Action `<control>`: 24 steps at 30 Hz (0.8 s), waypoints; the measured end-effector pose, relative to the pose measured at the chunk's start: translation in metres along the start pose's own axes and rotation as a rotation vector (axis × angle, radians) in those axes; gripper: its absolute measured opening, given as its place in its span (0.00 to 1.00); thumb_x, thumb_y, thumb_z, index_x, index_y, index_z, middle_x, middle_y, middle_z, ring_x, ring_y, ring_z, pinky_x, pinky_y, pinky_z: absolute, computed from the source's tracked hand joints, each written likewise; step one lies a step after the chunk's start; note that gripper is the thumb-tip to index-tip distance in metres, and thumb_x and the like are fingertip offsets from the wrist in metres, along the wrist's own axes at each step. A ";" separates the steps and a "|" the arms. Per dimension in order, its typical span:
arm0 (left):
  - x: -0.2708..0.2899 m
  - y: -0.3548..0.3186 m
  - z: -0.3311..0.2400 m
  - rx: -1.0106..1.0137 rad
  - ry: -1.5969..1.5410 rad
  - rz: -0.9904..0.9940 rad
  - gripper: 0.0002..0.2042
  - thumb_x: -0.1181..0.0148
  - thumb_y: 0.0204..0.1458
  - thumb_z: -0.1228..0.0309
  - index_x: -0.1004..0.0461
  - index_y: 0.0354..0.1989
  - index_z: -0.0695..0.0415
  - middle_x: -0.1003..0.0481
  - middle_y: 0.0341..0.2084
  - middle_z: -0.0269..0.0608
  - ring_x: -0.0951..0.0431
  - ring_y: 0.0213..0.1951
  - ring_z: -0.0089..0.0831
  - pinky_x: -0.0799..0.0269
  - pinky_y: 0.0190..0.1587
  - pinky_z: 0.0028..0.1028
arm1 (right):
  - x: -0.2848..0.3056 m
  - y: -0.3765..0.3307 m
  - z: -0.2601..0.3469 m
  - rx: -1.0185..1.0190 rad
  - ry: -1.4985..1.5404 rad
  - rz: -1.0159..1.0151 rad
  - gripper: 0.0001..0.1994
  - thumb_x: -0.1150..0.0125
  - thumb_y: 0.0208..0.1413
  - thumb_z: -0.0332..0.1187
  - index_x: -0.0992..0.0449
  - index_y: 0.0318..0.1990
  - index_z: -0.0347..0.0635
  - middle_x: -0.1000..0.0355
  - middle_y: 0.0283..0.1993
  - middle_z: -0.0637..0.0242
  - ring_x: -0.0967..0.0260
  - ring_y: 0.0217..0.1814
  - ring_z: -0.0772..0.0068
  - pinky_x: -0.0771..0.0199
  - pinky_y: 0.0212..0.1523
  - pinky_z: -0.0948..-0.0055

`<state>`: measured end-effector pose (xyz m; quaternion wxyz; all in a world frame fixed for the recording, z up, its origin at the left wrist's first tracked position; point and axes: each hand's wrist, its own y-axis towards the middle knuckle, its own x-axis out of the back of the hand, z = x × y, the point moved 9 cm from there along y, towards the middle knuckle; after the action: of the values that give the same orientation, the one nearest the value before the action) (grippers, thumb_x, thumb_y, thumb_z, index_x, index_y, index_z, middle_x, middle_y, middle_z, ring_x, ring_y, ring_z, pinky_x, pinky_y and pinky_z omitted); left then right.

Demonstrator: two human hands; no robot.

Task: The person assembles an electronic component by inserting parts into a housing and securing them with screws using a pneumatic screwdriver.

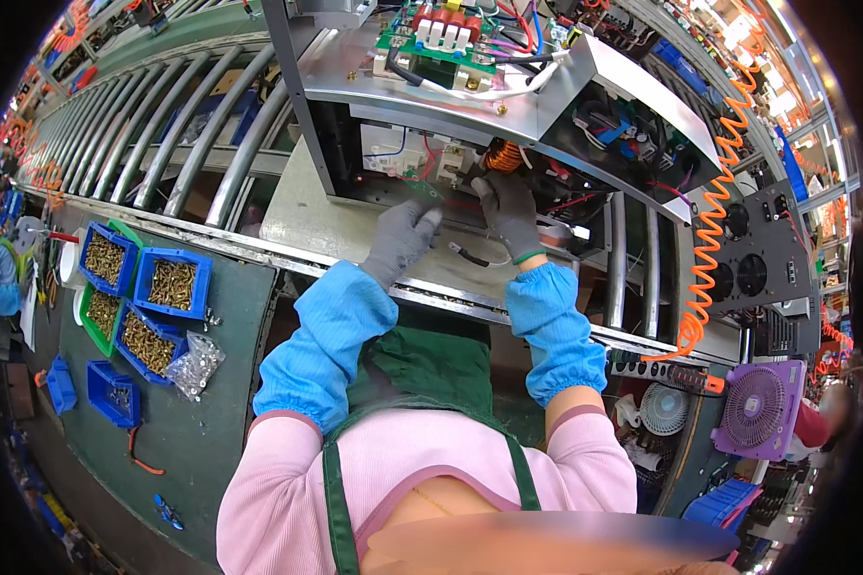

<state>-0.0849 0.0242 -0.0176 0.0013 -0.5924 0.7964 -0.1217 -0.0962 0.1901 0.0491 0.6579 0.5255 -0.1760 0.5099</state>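
Note:
A metal equipment cabinet [422, 88] stands in front of me, its lower bay facing me. At the front of that bay is my left hand [403, 235], grey-gloved, its fingers curled together by a small green piece; what they hold, if anything, is hidden. My right hand [508, 216], gloved too, reaches into the bay just below an orange copper coil [502, 155]. Its fingers are bent together, and I cannot make out what is in them. A black cable end [470, 255] lies between the hands. On the upper deck sits a green circuit board [441, 43] with red and white parts.
Roller conveyor bars [197, 134] run left of the cabinet. Blue bins of brass screws [173, 285] and a clear bag of small hardware [196, 364] rest on the green bench at left. An orange coiled hose [708, 249] hangs at right, near a purple fan [759, 409].

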 end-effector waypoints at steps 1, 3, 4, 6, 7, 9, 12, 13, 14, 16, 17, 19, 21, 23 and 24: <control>-0.007 0.002 0.002 -0.020 0.037 0.018 0.15 0.47 0.57 0.60 0.26 0.44 0.58 0.22 0.30 0.46 0.21 0.32 0.38 0.26 0.37 0.35 | 0.002 -0.001 -0.002 -0.011 0.022 -0.019 0.13 0.43 0.54 0.43 0.27 0.34 0.43 0.30 0.33 0.53 0.32 0.37 0.47 0.33 0.36 0.55; -0.011 0.014 0.017 -0.044 0.076 0.038 0.14 0.48 0.57 0.61 0.26 0.43 0.58 0.23 0.28 0.48 0.21 0.30 0.39 0.26 0.36 0.35 | 0.001 0.002 0.001 -0.023 0.042 -0.044 0.12 0.43 0.54 0.43 0.26 0.33 0.42 0.30 0.32 0.54 0.33 0.37 0.48 0.33 0.36 0.55; -0.013 0.018 0.018 -0.162 0.153 0.009 0.14 0.47 0.57 0.62 0.26 0.43 0.60 0.24 0.26 0.41 0.23 0.27 0.30 0.28 0.32 0.29 | 0.004 0.001 0.007 -0.011 0.010 -0.078 0.12 0.44 0.54 0.42 0.27 0.33 0.42 0.30 0.31 0.53 0.32 0.36 0.48 0.33 0.35 0.55; -0.018 0.016 0.014 -0.280 0.226 -0.015 0.14 0.46 0.57 0.63 0.27 0.44 0.61 0.26 0.23 0.35 0.25 0.24 0.22 0.29 0.28 0.23 | 0.009 -0.002 0.007 -0.002 -0.027 -0.110 0.12 0.44 0.55 0.42 0.27 0.33 0.42 0.30 0.31 0.53 0.32 0.35 0.47 0.32 0.34 0.56; -0.020 0.011 0.005 -0.280 0.233 -0.025 0.13 0.46 0.57 0.64 0.27 0.43 0.61 0.25 0.23 0.38 0.24 0.24 0.24 0.28 0.29 0.25 | 0.008 -0.005 0.000 -0.007 0.057 -0.091 0.10 0.44 0.55 0.40 0.26 0.36 0.43 0.29 0.32 0.53 0.31 0.33 0.48 0.32 0.34 0.58; -0.020 0.005 -0.002 -0.280 0.240 -0.041 0.13 0.46 0.56 0.65 0.27 0.43 0.61 0.24 0.24 0.41 0.23 0.25 0.27 0.28 0.30 0.27 | 0.016 -0.009 -0.003 -0.008 0.144 -0.072 0.09 0.45 0.56 0.38 0.26 0.39 0.44 0.29 0.33 0.54 0.31 0.32 0.49 0.31 0.33 0.59; -0.013 -0.004 -0.013 -0.398 0.355 -0.161 0.12 0.45 0.55 0.67 0.27 0.44 0.60 0.24 0.28 0.46 0.22 0.29 0.34 0.27 0.34 0.30 | 0.022 -0.034 -0.035 -0.303 0.642 -0.047 0.10 0.47 0.57 0.33 0.26 0.45 0.45 0.27 0.36 0.56 0.28 0.32 0.51 0.28 0.35 0.64; -0.017 -0.009 -0.023 -0.464 0.385 -0.178 0.12 0.44 0.53 0.69 0.27 0.44 0.57 0.25 0.30 0.47 0.22 0.31 0.38 0.27 0.35 0.32 | 0.014 -0.049 -0.056 -0.316 0.596 0.003 0.12 0.47 0.56 0.31 0.26 0.47 0.46 0.26 0.38 0.57 0.28 0.34 0.53 0.28 0.37 0.65; -0.020 -0.016 -0.033 -0.527 0.418 -0.197 0.12 0.43 0.51 0.70 0.27 0.44 0.55 0.25 0.33 0.47 0.23 0.33 0.41 0.27 0.36 0.34 | 0.008 -0.058 -0.066 -0.330 0.553 0.056 0.14 0.48 0.55 0.29 0.27 0.50 0.46 0.26 0.39 0.57 0.27 0.36 0.54 0.27 0.40 0.67; -0.041 -0.024 -0.053 -0.685 0.594 -0.151 0.12 0.44 0.50 0.71 0.27 0.44 0.53 0.26 0.34 0.45 0.23 0.34 0.41 0.26 0.36 0.35 | 0.014 -0.053 -0.034 -0.127 0.392 0.025 0.15 0.48 0.54 0.27 0.27 0.50 0.46 0.26 0.39 0.56 0.27 0.39 0.54 0.27 0.41 0.67; -0.057 -0.032 -0.065 -0.844 0.770 -0.103 0.12 0.44 0.49 0.71 0.27 0.44 0.51 0.27 0.36 0.43 0.23 0.35 0.42 0.26 0.36 0.36 | 0.017 -0.051 -0.009 0.077 0.228 -0.005 0.17 0.48 0.52 0.26 0.27 0.50 0.46 0.27 0.40 0.55 0.27 0.41 0.53 0.27 0.43 0.67; -0.063 -0.027 -0.075 -0.903 0.902 -0.046 0.12 0.45 0.49 0.71 0.27 0.43 0.49 0.28 0.36 0.42 0.23 0.35 0.41 0.26 0.35 0.36 | 0.004 -0.046 -0.011 0.032 0.230 0.018 0.18 0.47 0.52 0.28 0.28 0.52 0.46 0.28 0.46 0.54 0.29 0.47 0.51 0.28 0.48 0.64; -0.066 -0.020 -0.085 -0.959 1.037 0.012 0.12 0.46 0.48 0.70 0.27 0.43 0.48 0.28 0.36 0.40 0.23 0.35 0.40 0.25 0.34 0.37 | -0.008 -0.042 -0.016 -0.010 0.234 0.041 0.19 0.47 0.52 0.29 0.30 0.54 0.46 0.29 0.51 0.52 0.31 0.53 0.48 0.29 0.52 0.61; -0.070 -0.017 -0.094 -1.027 1.211 0.111 0.12 0.49 0.50 0.68 0.29 0.44 0.47 0.28 0.37 0.38 0.23 0.35 0.38 0.24 0.32 0.36 | -0.012 -0.039 -0.019 -0.012 0.303 -0.016 0.19 0.47 0.52 0.32 0.29 0.53 0.46 0.30 0.52 0.51 0.32 0.53 0.46 0.30 0.52 0.60; -0.067 -0.014 -0.101 -1.022 1.216 0.115 0.12 0.49 0.50 0.68 0.29 0.44 0.47 0.28 0.37 0.38 0.23 0.35 0.38 0.24 0.32 0.36 | -0.021 -0.039 -0.020 -0.015 0.309 -0.015 0.19 0.47 0.52 0.32 0.29 0.53 0.46 0.30 0.52 0.51 0.32 0.53 0.46 0.30 0.52 0.60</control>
<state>-0.0667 0.1026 0.0733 -0.6991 -0.3075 0.6441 -0.0431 -0.0775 0.1997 0.0052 0.6849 0.4371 -0.0724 0.5784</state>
